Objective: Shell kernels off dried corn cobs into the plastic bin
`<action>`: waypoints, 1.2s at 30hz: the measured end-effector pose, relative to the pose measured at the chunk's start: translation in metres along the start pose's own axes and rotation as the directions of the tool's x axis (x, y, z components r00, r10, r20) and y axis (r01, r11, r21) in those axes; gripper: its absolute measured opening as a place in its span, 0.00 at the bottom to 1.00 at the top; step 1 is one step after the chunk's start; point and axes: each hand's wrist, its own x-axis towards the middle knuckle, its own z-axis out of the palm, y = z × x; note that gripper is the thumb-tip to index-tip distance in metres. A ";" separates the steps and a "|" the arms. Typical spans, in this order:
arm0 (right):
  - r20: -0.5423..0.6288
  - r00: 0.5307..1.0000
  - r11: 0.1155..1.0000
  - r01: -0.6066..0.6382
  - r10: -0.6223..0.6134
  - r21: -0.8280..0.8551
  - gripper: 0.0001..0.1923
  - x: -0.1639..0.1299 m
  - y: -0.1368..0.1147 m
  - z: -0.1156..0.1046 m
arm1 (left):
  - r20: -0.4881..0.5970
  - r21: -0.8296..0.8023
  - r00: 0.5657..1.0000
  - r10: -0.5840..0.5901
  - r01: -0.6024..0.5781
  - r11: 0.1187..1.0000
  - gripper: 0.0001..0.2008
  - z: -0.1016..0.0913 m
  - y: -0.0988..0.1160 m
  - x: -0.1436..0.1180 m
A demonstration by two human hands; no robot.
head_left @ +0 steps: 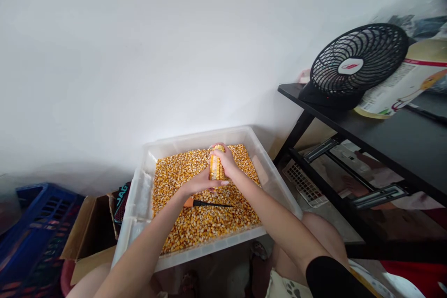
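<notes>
An ear of corn (217,167) is held upright above the kernels, with some rows stripped so that pale cob shows down one side. My left hand (202,181) grips its lower end, the thumb lying across the bottom. Around the upper end my right hand (226,158) is closed, thumb pressed near the top. Below them, loose corn kernels (206,228) cover the floor of a translucent plastic tub (139,186). A screwdriver-like tool (206,203) with an orange handle and a thin dark shaft lies on the kernels; my left forearm is close to its handle.
Right of the tub stands a black table (335,123) bearing a black fan (356,65) and a large bottle (408,79). At the left are an open cardboard box (84,228) and a blue crate (31,233). A white wall (139,56) rises behind the tub.
</notes>
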 end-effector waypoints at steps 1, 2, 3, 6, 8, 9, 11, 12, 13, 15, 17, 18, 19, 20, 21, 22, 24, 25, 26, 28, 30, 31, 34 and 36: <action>-0.006 1.000 1.000 0.007 -0.007 -0.006 0.11 0.000 0.001 0.000 | -0.014 -0.008 1.000 0.012 -0.012 1.000 0.25 0.000 -0.001 0.001; -0.005 1.000 1.000 0.006 -0.006 -0.005 0.11 0.000 0.002 0.000 | -0.014 -0.015 1.000 0.021 -0.021 1.000 0.25 0.000 -0.002 0.001; 0.001 1.000 1.000 0.003 -0.003 0.002 0.11 0.000 0.003 0.001 | 0.000 -0.019 1.000 0.024 -0.024 1.000 0.25 -0.001 -0.004 0.001; 0.008 1.000 0.999 0.023 -0.024 0.022 0.11 -0.001 0.004 0.001 | 0.051 -0.003 0.998 0.021 -0.021 1.000 0.24 -0.004 -0.005 0.001; 0.015 0.999 0.999 0.043 -0.043 0.031 0.11 -0.001 0.005 0.000 | 0.059 0.019 0.998 0.021 -0.022 1.000 0.22 -0.006 -0.005 -0.001; 0.027 0.999 0.998 0.046 -0.047 0.037 0.11 -0.001 0.005 0.000 | 0.061 0.029 0.998 0.019 -0.021 0.999 0.21 -0.007 -0.004 -0.001; 0.067 0.997 0.998 0.035 -0.038 0.048 0.11 -0.001 0.005 -0.001 | 0.068 0.041 0.998 0.012 -0.015 0.999 0.20 -0.007 -0.002 -0.003; 0.085 0.996 0.998 0.027 -0.031 0.051 0.11 -0.001 0.005 -0.002 | 0.074 0.042 0.997 0.008 -0.011 0.999 0.20 -0.007 -0.001 -0.003; 0.095 0.995 0.999 0.023 -0.027 0.047 0.11 -0.002 0.004 -0.002 | 0.082 0.041 0.997 0.002 -0.005 0.999 0.20 -0.007 -0.001 -0.004; 0.085 0.996 0.999 0.030 -0.031 0.021 0.10 -0.003 0.003 -0.001 | 0.095 0.033 0.995 -0.010 0.006 0.999 0.20 -0.007 0.000 -0.004; 0.052 0.997 0.998 0.061 -0.060 -0.015 0.09 -0.004 0.002 0.001 | 0.087 0.018 0.996 -0.019 0.018 1.000 0.22 -0.006 0.000 -0.003; 0.036 0.996 0.996 0.081 -0.080 -0.028 0.09 -0.005 0.001 0.002 | 0.071 0.012 0.997 -0.019 0.018 1.000 0.22 -0.005 0.000 -0.002; 0.024 0.995 0.995 0.097 -0.096 -0.034 0.09 -0.005 0.001 0.003 | 0.049 0.009 0.999 -0.014 0.014 1.000 0.23 -0.005 0.000 -0.002; 0.017 0.994 0.994 0.107 -0.106 -0.033 0.09 -0.005 0.001 0.003 | 0.027 0.012 1.000 -0.007 0.007 1.000 0.23 -0.004 0.000 -0.001; 0.014 0.994 0.994 0.111 -0.111 -0.025 0.09 -0.005 0.002 0.003 | 0.010 0.017 1.000 0.002 -0.002 1.000 0.23 -0.004 0.000 -0.001; 0.017 0.994 0.994 0.109 -0.109 -0.014 0.09 -0.004 0.002 0.003 | 0.003 0.021 1.000 0.012 -0.012 1.000 0.22 -0.003 0.000 -0.001; 0.040 0.994 0.995 0.099 -0.099 0.010 0.10 -0.003 0.002 0.002 | 0.024 0.021 1.000 0.019 -0.020 1.000 0.21 -0.004 0.000 -0.001; 0.059 0.994 0.996 0.091 -0.092 0.020 0.10 -0.003 0.002 0.001 | 0.040 0.017 0.999 0.020 -0.020 1.000 0.21 -0.004 0.000 -0.001; 0.080 0.993 0.997 0.079 -0.081 0.026 0.10 -0.002 0.002 0.000 | 0.054 0.015 0.998 0.019 -0.020 1.000 0.21 -0.005 0.000 -0.002; 0.112 0.992 0.998 0.058 -0.060 0.023 0.11 -0.002 0.002 -0.001 | 0.067 0.036 0.998 0.014 -0.016 0.999 0.21 -0.005 0.000 -0.002; 0.119 0.991 0.998 0.060 -0.059 -0.002 0.11 -0.002 0.002 -0.001 | 0.064 0.089 0.998 0.004 -0.009 0.996 0.21 -0.006 0.001 -0.003; 0.110 0.991 0.997 0.074 -0.072 -0.017 0.11 -0.002 0.003 -0.001 | 0.053 0.121 0.999 0.003 -0.009 0.993 0.21 -0.005 0.001 -0.002; 0.072 0.991 0.991 0.120 -0.115 -0.063 0.10 -0.002 0.004 0.000 | -0.027 0.208 0.998 0.057 -0.051 0.977 0.19 -0.005 0.000 0.000; 0.052 0.992 0.990 0.122 -0.118 -0.076 0.10 -0.002 0.005 0.001 | -0.057 0.252 0.992 0.109 -0.091 0.963 0.17 -0.005 -0.001 0.001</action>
